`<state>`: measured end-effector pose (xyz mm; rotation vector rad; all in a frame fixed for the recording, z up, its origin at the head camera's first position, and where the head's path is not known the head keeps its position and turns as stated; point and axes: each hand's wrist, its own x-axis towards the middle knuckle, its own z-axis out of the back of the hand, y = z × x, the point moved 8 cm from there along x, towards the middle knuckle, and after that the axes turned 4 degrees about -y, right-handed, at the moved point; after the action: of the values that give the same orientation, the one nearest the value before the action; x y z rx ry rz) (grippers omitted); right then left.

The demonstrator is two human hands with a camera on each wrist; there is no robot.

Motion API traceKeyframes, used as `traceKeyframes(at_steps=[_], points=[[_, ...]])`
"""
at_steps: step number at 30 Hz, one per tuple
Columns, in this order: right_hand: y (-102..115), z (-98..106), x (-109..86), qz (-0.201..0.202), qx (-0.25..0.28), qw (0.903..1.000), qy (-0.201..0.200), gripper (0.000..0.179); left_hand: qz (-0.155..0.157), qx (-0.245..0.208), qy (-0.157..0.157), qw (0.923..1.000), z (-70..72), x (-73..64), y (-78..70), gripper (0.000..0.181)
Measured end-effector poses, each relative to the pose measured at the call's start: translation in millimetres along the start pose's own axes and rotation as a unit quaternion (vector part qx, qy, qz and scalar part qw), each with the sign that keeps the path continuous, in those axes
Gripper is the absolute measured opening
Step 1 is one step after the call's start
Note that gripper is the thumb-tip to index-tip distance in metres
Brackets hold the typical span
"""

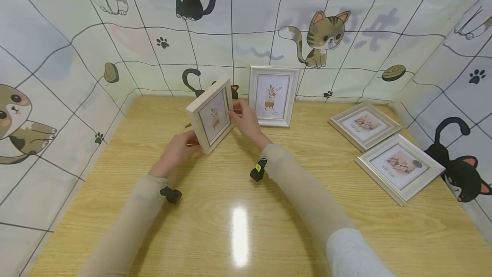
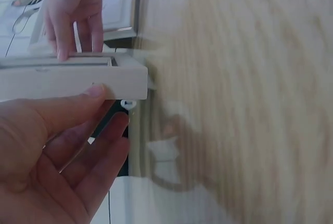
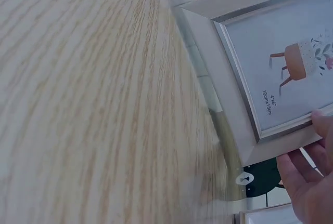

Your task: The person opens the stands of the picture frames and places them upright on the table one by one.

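A pale cream picture frame (image 1: 211, 116) with a potted-plant print is held upright at an angle, near the back left of the wooden table. My left hand (image 1: 177, 153) grips its left edge; in the left wrist view the thumb lies along the side and the other fingers are behind. At the opposite edge, my right hand (image 1: 247, 121) pinches the border, its thumb at the front in the right wrist view, where the print (image 3: 299, 60) also shows size lettering. Just right of that hand, a similar white frame (image 1: 293, 97) with a matching print stands against the wall.
Two more frames with pink floral prints lie at the right of the table (image 1: 215, 191): one farther back (image 1: 340, 129), one nearer (image 1: 380, 185). Cat-patterned sheeting (image 1: 253, 25) covers the walls behind and at both sides.
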<state>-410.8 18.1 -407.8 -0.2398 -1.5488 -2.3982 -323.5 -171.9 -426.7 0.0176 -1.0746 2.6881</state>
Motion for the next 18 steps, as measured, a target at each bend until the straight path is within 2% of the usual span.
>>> traceKeyframes(at_steps=[5, 7, 9, 11, 14, 16, 18], points=[[1.9, 0.7, -1.7, -0.009, 0.016, 0.9996, -0.021, 0.028, 0.006, -0.023, 0.002, 0.9997, 10.1, 1.8, 6.9, 0.035], [1.1, 2.9, -2.0, -0.015, 0.016, 0.9988, -0.043, 0.029, 0.015, -0.037, -0.015, 0.9991, 15.5, 2.9, 7.6, 0.031], [0.2, 5.4, -2.1, -0.023, 0.017, 0.9973, -0.068, 0.029, 0.026, -0.06, -0.049, 0.9966, 22.5, 2.3, 6.7, 0.028], [-1.3, 7.1, -2.5, -0.034, 0.016, 0.9956, -0.086, 0.029, 0.031, -0.088, -0.095, 0.9911, 29.8, 0.3, 3.0, 0.032], [-2.4, 9.6, -2.4, -0.049, 0.027, 0.9929, -0.105, 0.029, 0.019, -0.147, -0.162, 0.9756, 38.5, -3.7, -6.3, 0.043], [-1.4, 11.1, -1.7, -0.051, 0.037, 0.9915, -0.114, 0.028, 0.001, -0.175, -0.187, 0.9665, 40.8, -4.9, -13.8, 0.049], [0.4, 13.0, -0.9, -0.049, 0.048, 0.9901, -0.122, 0.027, -0.016, -0.194, -0.197, 0.961, 41.0, -4.8, -20.2, 0.052]])
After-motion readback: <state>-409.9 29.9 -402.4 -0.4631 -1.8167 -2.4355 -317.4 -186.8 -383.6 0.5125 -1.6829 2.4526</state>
